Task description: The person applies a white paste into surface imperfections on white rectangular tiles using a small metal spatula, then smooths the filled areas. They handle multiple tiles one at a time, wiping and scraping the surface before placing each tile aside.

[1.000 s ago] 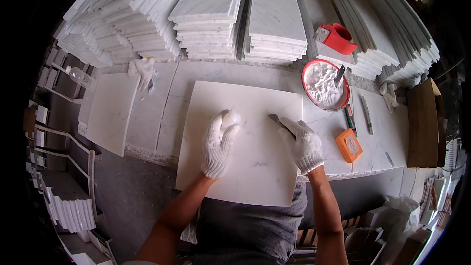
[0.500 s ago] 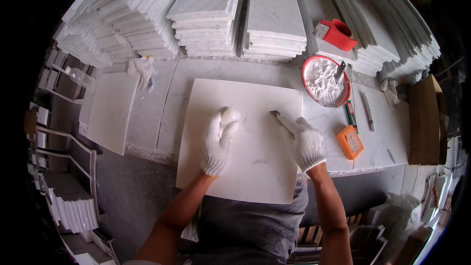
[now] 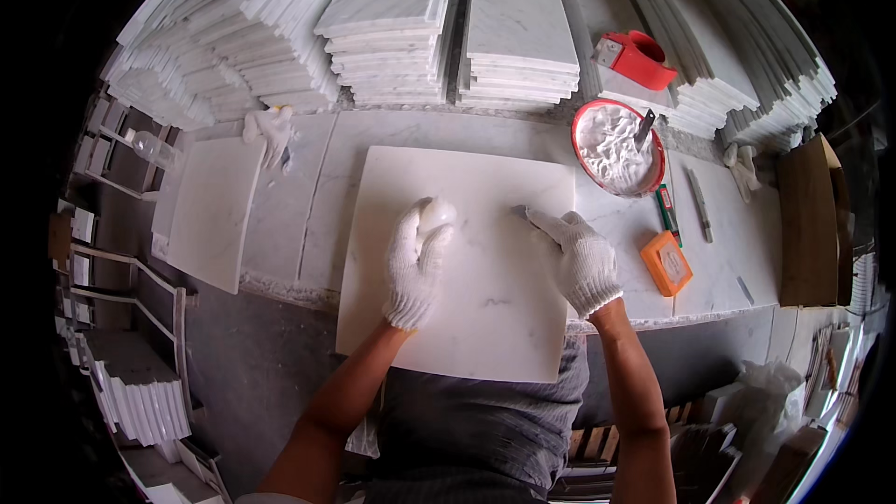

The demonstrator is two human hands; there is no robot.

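Note:
A square white marble tile [image 3: 467, 336] lies on the work table, its near edge overhanging toward me. Above its left half, my left hand [image 3: 413, 266], in a white knitted glove, is closed around a rounded, smooth white lump [image 3: 436, 216]; its material is not clear. On the tile's right side my right hand [image 3: 585, 266], gloved the same way, grips a small scraper, whose dark blade [image 3: 520, 211] points left over the surface. Most of the scraper is hidden by the fingers.
A red-rimmed bowl [image 3: 577, 151] of white paste with a knife stands at the far right. Nearby lie an orange box [image 3: 666, 263], a green narrow box [image 3: 668, 215], a pen-like tool [image 3: 700, 205] and a red tape dispenser [image 3: 644, 61]. Stacked marble slabs [image 3: 523, 9] line the back.
The scraper in my right hand has shifted slightly, its blade lying flatter and showing less. My left hand has stayed nearly still around the white lump.

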